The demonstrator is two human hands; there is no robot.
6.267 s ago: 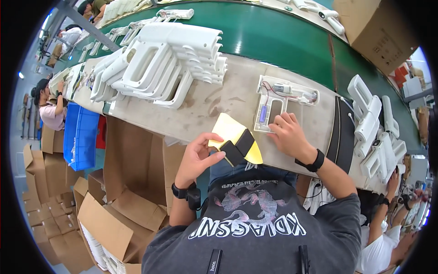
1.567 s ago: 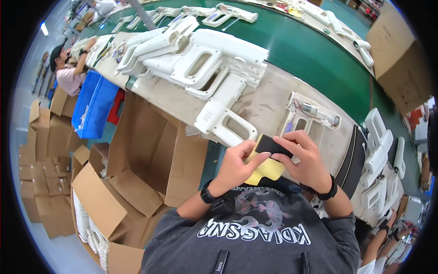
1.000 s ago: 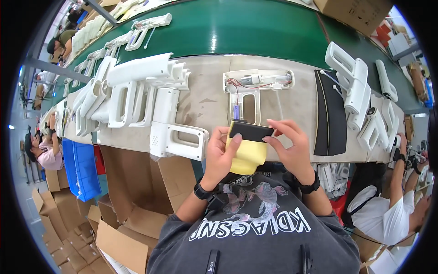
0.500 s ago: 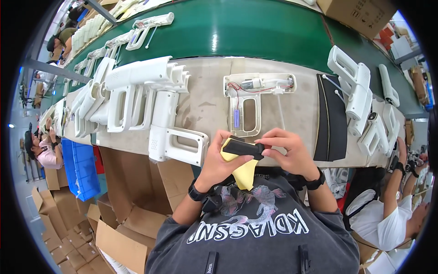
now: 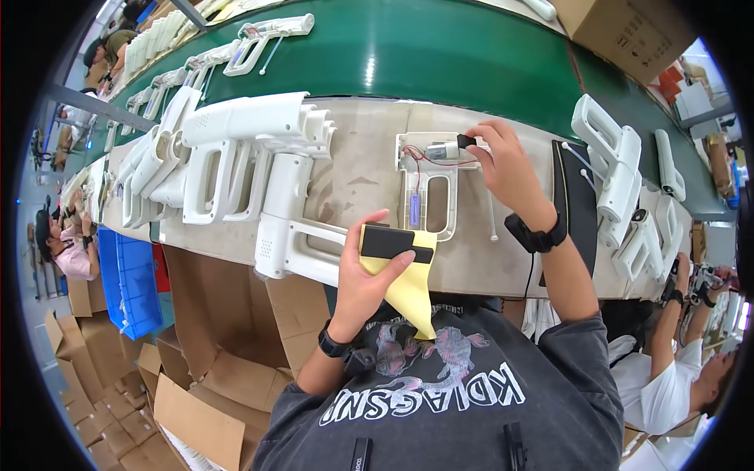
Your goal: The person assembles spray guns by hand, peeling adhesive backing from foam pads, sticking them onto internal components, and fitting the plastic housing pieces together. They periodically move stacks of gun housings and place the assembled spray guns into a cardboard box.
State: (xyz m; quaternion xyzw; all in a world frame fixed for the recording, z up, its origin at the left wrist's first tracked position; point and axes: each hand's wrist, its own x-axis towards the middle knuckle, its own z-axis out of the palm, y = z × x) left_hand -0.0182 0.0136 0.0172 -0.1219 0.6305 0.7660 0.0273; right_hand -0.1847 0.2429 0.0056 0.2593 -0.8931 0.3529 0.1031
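My left hand (image 5: pixel 363 276) grips a yellow backing sheet (image 5: pixel 418 302) carrying black foam strips (image 5: pixel 387 242), just in front of my chest. My right hand (image 5: pixel 509 169) pinches a small black foam piece (image 5: pixel 467 142) between thumb and fingers. That piece is at the end of a silvery cylindrical motor (image 5: pixel 441 151) inside an opened white gun-shaped housing half (image 5: pixel 451 206); whether it touches, I cannot tell. Red wires run from the motor, and a purple battery (image 5: pixel 415 210) sits in the handle. My right fingers hide the housing's right end. A thin white rod (image 5: pixel 492 216) hangs below it.
White gun-shaped housings (image 5: pixel 236 129) are piled to the left, with more (image 5: pixel 620 169) at the right. Black foam sheets (image 5: pixel 572 196) lie beside my right forearm. Beyond runs a green conveyor (image 5: pixel 440 55) bearing opened housings. Cardboard boxes (image 5: pixel 200 420) stand below left; a co-worker (image 5: pixel 664 377) sits right.
My right hand has left the backing sheet and reached forward to the motor with a small black foam piece. My left hand has shifted slightly left and down, still holding the sheet.
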